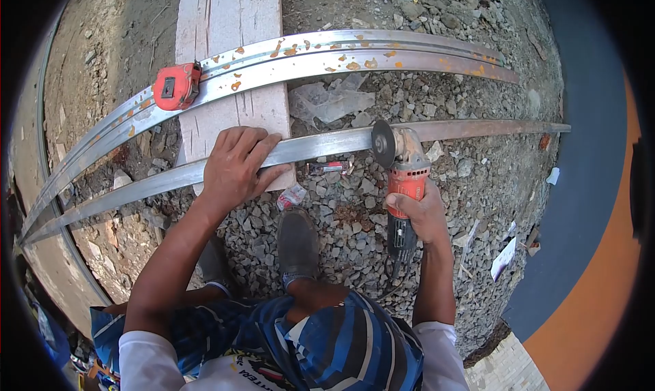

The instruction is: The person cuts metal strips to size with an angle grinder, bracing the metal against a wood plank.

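Note:
My right hand point(421, 212) is wrapped round the body of a red and black angle grinder point(407, 183). The grinder's disc point(383, 144) stands upright at the near metal bar point(321, 145); whether it touches the metal I cannot tell. On the same bar, further left, my left hand point(239, 162) presses down with its fingers over the metal, above the pale board point(266, 111). Beyond lies a wider, rust-spotted metal channel point(273, 68), with a red tape measure point(177, 86) resting on its left part.
Gravel point(341, 237) and bare soil surround the bars. Clear plastic point(334, 101) lies between them. My shoes point(297, 239) stand just below the board. The grinder's cord point(396, 275) runs down toward my legs. A grey and orange surface point(580, 207) borders the gravel at the right.

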Motion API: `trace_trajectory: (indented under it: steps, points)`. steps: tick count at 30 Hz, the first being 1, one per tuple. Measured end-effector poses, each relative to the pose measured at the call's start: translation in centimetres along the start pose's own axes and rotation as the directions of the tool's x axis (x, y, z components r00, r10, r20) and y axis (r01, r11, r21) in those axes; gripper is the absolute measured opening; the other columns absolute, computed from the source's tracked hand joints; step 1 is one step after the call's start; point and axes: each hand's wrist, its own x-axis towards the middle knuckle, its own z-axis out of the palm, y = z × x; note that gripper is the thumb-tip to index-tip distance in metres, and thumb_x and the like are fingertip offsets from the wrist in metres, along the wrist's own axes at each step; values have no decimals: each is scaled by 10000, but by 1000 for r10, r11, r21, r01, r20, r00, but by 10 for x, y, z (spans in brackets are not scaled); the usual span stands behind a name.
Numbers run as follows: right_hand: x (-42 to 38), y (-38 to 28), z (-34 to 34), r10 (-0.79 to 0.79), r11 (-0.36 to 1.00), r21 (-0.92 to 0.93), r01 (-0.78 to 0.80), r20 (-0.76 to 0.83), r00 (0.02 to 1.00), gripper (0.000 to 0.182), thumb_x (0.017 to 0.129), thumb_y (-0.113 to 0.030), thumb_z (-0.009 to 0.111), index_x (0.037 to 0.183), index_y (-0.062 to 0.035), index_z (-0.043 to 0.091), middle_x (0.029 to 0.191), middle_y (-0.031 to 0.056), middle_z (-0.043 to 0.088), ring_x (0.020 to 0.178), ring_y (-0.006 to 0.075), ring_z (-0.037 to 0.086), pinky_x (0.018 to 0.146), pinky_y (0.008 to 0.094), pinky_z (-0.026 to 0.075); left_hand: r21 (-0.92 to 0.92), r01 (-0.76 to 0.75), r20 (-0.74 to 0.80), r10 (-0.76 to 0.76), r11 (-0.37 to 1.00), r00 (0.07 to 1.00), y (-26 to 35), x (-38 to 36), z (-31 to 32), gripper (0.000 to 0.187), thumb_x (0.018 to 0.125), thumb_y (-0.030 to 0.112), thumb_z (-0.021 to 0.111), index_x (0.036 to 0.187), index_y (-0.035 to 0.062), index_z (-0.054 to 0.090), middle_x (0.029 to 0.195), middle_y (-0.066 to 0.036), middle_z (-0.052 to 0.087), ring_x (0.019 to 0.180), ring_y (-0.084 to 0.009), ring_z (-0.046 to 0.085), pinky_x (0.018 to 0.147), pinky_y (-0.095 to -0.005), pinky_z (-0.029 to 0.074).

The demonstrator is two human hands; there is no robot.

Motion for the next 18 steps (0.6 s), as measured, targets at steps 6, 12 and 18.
trace_trajectory:
  steps: [6, 12, 18]
  points:
    - [2, -9, 4, -11, 1000, -13, 11, -15, 1000, 487, 768, -206, 815, 1162, -1, 616, 977, 41, 654, 837, 116, 603, 772, 285, 512, 8, 4, 8, -4, 1000, 1000, 0, 0, -1, 471, 825, 347, 795, 1180, 66, 669, 1063, -86, 623, 992, -280, 590, 882, -410, 475]
    - [1, -7, 3, -4, 1000, -15, 4, 2, 1000, 471, 781, -194, 805, 1167, -1, 616, 993, 40, 656, 840, 117, 604, 776, 285, 511, 10, -5, 7, 5, 1000, 1000, -3, -2, 2, 463, 837, 351, 784, 1180, 64, 664, 1062, -77, 618, 1005, -267, 592, 895, -405, 472]
    - [3, -12, 4, -12, 999, -36, 11, -9, 1000, 477, 780, -187, 805, 1175, -4, 611, 1000, 38, 657, 847, 116, 601, 778, 287, 509, 11, 2, -1, -2, 1000, 1000, -3, -3, 3, 478, 813, 369, 801, 1168, 70, 686, 1068, -88, 627, 997, -280, 597, 893, -410, 478]
